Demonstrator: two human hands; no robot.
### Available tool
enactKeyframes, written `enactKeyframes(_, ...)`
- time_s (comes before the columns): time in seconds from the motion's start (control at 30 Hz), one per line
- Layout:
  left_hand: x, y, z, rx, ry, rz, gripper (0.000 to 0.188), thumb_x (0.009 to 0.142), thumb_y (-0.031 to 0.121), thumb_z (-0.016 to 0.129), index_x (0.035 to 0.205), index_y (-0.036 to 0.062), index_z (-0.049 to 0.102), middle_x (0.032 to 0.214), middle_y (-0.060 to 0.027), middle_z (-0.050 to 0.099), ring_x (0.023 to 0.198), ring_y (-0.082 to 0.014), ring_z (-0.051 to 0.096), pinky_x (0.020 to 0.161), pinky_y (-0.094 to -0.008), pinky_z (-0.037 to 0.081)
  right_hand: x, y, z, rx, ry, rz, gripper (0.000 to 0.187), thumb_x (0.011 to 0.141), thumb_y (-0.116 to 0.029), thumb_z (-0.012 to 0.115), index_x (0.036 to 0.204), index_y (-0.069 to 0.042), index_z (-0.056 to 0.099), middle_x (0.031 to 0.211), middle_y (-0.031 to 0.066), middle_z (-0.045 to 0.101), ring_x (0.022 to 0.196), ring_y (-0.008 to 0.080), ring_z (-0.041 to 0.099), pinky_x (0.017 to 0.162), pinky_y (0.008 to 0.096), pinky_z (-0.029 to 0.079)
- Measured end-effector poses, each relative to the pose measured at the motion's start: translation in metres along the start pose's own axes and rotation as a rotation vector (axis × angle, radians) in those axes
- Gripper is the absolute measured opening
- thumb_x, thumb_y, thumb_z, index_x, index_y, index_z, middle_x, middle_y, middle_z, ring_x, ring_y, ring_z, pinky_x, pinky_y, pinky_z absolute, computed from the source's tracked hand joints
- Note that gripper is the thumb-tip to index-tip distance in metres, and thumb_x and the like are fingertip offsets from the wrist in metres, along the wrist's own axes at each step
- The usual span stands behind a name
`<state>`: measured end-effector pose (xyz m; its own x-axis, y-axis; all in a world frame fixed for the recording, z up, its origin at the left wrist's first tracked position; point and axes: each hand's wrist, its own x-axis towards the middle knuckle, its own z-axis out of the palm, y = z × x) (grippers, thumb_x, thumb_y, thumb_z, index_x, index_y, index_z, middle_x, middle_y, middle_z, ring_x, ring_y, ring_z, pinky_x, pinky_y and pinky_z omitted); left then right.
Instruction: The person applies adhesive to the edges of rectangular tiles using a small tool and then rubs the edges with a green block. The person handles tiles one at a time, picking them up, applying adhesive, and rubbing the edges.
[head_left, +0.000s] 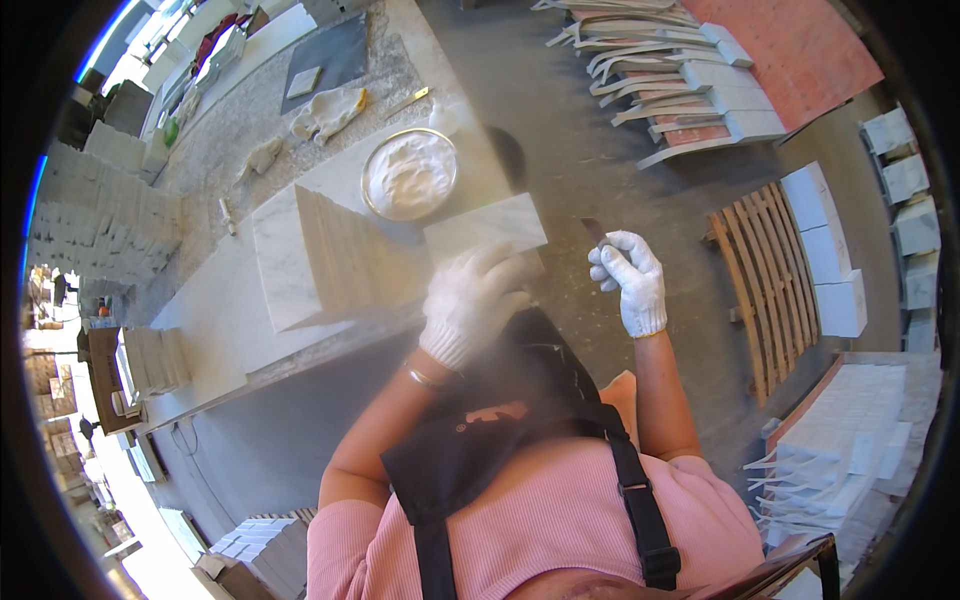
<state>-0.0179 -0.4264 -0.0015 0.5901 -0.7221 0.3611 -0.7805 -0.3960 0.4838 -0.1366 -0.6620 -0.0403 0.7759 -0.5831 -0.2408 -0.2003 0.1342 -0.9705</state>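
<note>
Marble tile, left hand blurred at its near edge, grip unclear, right hand raised, pinching a dark blade

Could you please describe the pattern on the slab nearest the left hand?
The slab is whitish with grey veining, clearest in the head view.

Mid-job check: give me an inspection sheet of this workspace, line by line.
Surface: pale worktop, grey and stained toward its far part.
Work items: marble tile beside a stack of marble tiles; bowl of white paste beyond the tile.
Clutter: crumpled white cloth or glove; yellow-ended tool.
Grips: left hand, gloved, blurred at the tile's near side, contact unclear; right hand, gloved, holds a small dark blade.
Cables: what looks like a thin dark cord below the worktop, at left.
Surroundings: slatted wooden pallet with white blocks beside it, at right.
</note>
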Motion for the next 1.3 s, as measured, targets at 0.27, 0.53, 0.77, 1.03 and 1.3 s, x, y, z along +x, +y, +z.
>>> enactKeyframes(0.27,0.050,-0.022,0.014,0.184,-0.087,-0.071,0.086,0.064,0.047,0.089,0.130,0.0008,0.059,0.125,-0.0173,0.062,0.120,-0.0378,0.056,0.103,-0.0504,0.045,0.009,0.026,0.004,0.231,-0.029,0.089,0.017,0.105,-0.016,0.066,0.120,-0.007,0.066,0.101,0.0054,0.074,0.080,0.0118,0.067,0.067,0.0252,0.050)
enactKeyframes(0.53,0.056,0.002,0.015,0.123,-0.057,-0.039,0.101,0.067,0.045,0.091,0.147,-0.0007,0.051,0.145,-0.0208,0.056,0.138,-0.0417,0.049,0.116,-0.0537,0.038,-0.019,0.012,0.010,0.423,-0.254,-0.088,0.020,0.105,-0.025,0.068,0.114,-0.008,0.062,0.098,0.0063,0.071,0.079,0.0160,0.066,0.065,0.0265,0.052)
enactKeyframes(0.77,0.041,0.031,0.041,-0.373,-0.088,-0.174,0.101,0.082,0.044,0.086,0.162,0.0053,0.037,0.154,-0.0277,0.050,0.140,-0.0451,0.052,0.115,-0.0498,0.045,-0.008,0.007,-0.012,0.291,-0.188,-0.182,0.024,0.107,-0.023,0.066,0.125,-0.008,0.063,0.125,0.0074,0.072,0.113,0.0178,0.068,0.092,0.0336,0.054)
enactKeyframes(1.03,0.025,0.019,0.028,-0.674,-0.143,-0.249,0.123,0.075,0.075,0.079,0.163,0.0017,0.035,0.160,-0.0264,0.047,0.148,-0.0409,0.047,0.120,-0.0469,0.040,-0.041,-0.003,-0.035,0.247,-0.024,-0.169,0.027,0.108,-0.023,0.062,0.131,-0.008,0.064,0.141,0.0095,0.068,0.126,0.0247,0.066,0.097,0.0364,0.055)
enactKeyframes(1.3,0.018,0.002,0.014,-0.550,-0.020,-0.227,0.110,0.075,0.060,0.087,0.158,0.0014,0.044,0.151,-0.0239,0.057,0.140,-0.0379,0.056,0.116,-0.0473,0.045,-0.051,-0.005,-0.015,0.271,-0.022,-0.091,0.021,0.105,-0.023,0.067,0.121,-0.009,0.068,0.112,0.0067,0.073,0.098,0.0173,0.070,0.083,0.0321,0.056)
